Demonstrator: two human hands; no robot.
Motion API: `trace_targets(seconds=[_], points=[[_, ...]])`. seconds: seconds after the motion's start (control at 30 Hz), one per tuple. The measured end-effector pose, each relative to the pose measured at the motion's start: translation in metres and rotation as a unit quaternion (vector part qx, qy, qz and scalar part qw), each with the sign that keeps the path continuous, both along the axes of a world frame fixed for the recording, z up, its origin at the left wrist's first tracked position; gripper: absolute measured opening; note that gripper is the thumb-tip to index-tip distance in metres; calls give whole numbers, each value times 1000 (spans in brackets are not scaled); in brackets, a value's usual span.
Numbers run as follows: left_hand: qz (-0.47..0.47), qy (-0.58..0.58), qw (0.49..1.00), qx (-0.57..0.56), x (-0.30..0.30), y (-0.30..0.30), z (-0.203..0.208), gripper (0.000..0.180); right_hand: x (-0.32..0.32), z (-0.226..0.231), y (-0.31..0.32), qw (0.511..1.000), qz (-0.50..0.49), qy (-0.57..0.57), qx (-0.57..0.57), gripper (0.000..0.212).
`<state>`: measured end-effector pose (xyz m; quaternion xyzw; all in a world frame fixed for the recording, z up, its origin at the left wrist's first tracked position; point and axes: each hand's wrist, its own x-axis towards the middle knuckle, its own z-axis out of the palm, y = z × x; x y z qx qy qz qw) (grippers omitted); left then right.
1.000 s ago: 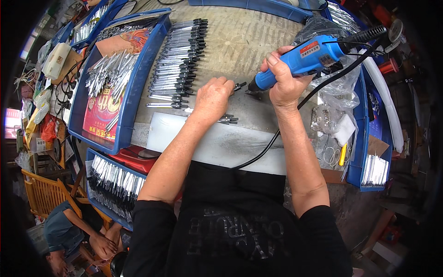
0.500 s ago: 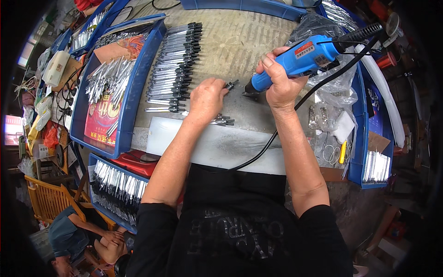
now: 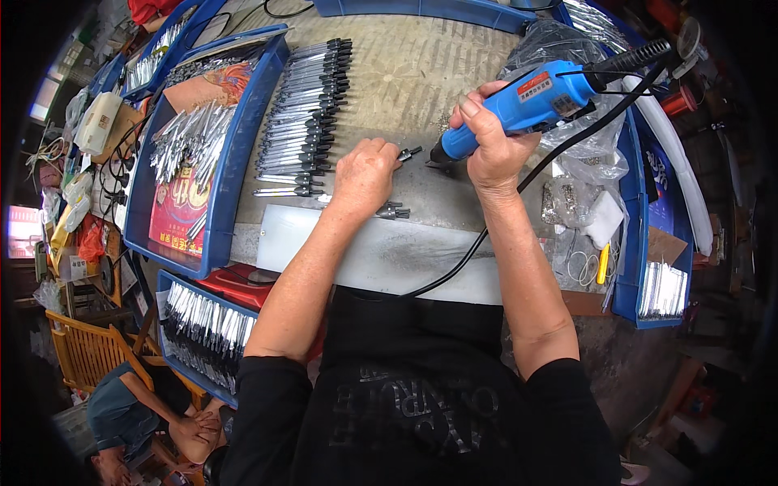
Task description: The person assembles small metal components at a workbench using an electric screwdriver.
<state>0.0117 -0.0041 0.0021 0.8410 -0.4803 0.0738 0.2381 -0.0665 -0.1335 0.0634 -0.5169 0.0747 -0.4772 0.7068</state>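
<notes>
My left hand (image 3: 365,174) is closed over a slim silver rod, mostly hidden, whose dark end (image 3: 412,152) sticks out past the fingers toward the right. My right hand (image 3: 496,146) is wrapped round a blue corded electric screwdriver (image 3: 527,97). Its black nose points down and left, close to the table and a short gap from the dark end. To the left of my left hand, a long row of silver rods with dark ends (image 3: 312,121) lies side by side. A few more dark-ended rods (image 3: 393,211) lie below my left wrist.
A blue tray (image 3: 271,105) of silver rods stands at the left, with another blue tray (image 3: 203,368) below it. The black cord (image 3: 474,251) loops past my right forearm. Plastic bags (image 3: 592,154) and a yellow-handled tool (image 3: 603,263) lie right. Someone sits at lower left.
The dark end in my left hand has shifted slightly right, toward the screwdriver's nose. My right hand and the screwdriver stay nearly in place.
</notes>
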Motion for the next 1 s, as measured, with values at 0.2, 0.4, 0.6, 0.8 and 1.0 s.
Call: trace_targets(seconds=[0.2,0.4,0.6,0.8,1.0], points=[[-13,-15,1000,3,3,-3,-4,9,2,0,2,1000,1,2,-6,26],[-6,-2,1000,1,2,-5,-2,8,3,1,0,1000,0,-2,-16,25],[-1,0,1000,-17,4,-4,-7,8,15,4,4,1000,1,-3,-23,25],[10,18,1000,-17,3,-4,-8,7,30,3,9,998,-3,30,-61,23],[9,35,999,-31,2,-3,-6,3,36,5,14,998,2,38,-54,23]])
